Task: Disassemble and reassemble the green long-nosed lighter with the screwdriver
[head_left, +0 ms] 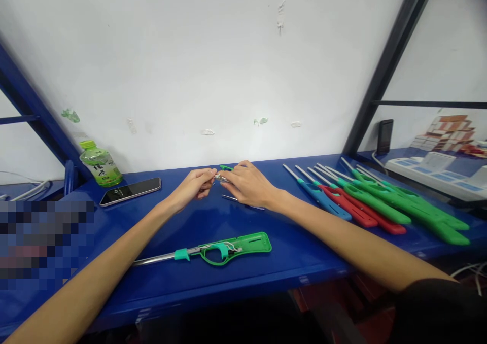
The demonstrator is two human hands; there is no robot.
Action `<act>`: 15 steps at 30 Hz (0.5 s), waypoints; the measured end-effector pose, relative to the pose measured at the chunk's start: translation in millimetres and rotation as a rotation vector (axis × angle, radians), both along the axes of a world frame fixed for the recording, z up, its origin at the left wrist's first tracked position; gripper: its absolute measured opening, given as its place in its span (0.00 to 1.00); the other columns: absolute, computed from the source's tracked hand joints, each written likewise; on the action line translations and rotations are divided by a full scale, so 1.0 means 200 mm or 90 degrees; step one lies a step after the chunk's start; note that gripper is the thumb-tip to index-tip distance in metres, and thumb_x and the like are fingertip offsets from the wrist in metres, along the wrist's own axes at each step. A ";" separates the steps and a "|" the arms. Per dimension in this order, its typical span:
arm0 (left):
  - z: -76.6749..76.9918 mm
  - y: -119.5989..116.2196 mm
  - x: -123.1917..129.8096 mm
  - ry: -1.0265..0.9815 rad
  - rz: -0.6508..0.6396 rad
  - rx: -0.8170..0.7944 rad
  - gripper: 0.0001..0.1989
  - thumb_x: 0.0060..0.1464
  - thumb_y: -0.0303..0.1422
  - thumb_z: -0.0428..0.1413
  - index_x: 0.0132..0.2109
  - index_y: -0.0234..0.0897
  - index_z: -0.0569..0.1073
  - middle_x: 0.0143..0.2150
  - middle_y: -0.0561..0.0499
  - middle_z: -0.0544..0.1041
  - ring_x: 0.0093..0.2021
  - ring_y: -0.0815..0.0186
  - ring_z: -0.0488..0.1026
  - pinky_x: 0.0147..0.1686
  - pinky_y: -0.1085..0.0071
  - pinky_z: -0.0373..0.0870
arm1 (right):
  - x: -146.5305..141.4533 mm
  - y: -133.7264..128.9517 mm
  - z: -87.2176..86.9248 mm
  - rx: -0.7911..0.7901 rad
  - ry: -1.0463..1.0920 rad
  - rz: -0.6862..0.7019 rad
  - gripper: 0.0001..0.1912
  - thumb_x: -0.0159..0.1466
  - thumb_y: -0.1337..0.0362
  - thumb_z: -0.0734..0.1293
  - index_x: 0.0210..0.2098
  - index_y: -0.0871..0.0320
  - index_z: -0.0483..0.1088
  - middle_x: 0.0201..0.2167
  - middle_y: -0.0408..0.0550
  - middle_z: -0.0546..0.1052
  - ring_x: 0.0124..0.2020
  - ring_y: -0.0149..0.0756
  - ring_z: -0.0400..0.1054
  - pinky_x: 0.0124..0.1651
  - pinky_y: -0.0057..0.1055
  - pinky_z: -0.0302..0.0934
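My left hand (200, 183) and my right hand (247, 184) meet over the far middle of the blue table. Between their fingertips is a small metallic part (219, 177), too small to name; both hands pinch at it. A green plastic piece (227, 168) shows just behind my right fingers. Under that hand lies a thin metal rod (230, 198), partly covered. Nearer to me, an opened green gas lighter (251, 243) lies with its trigger, wires and long metal tube exposed; my left forearm hides the tube's end.
Several long lighters in blue (323, 198), red (353, 209) and green (384, 202) lie in a row at the right. A phone (131, 191) and a green-capped drink bottle (101, 165) are at the left. A white wall stands behind the blue table (182, 288); a power strip (437, 174) is far right.
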State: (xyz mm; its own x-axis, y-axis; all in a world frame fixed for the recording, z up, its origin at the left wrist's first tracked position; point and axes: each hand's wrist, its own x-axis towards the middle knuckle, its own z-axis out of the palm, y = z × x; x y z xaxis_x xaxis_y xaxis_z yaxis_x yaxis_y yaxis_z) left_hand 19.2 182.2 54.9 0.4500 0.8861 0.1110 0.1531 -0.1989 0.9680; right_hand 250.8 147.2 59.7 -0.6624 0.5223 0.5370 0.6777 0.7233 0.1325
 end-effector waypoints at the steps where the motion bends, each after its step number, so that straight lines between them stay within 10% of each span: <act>1: 0.00 0.00 0.00 0.008 -0.004 -0.016 0.20 0.71 0.42 0.62 0.63 0.37 0.75 0.60 0.42 0.78 0.54 0.55 0.80 0.52 0.52 0.82 | 0.00 0.00 0.00 0.002 0.001 -0.001 0.18 0.80 0.64 0.61 0.64 0.60 0.74 0.40 0.54 0.86 0.39 0.43 0.74 0.56 0.41 0.54; 15: 0.01 -0.04 -0.01 0.036 -0.115 -0.157 0.16 0.72 0.42 0.61 0.58 0.36 0.77 0.53 0.45 0.81 0.45 0.61 0.81 0.44 0.60 0.83 | 0.00 0.01 -0.03 0.033 0.037 0.001 0.19 0.81 0.63 0.59 0.63 0.61 0.74 0.41 0.55 0.87 0.41 0.43 0.74 0.61 0.41 0.52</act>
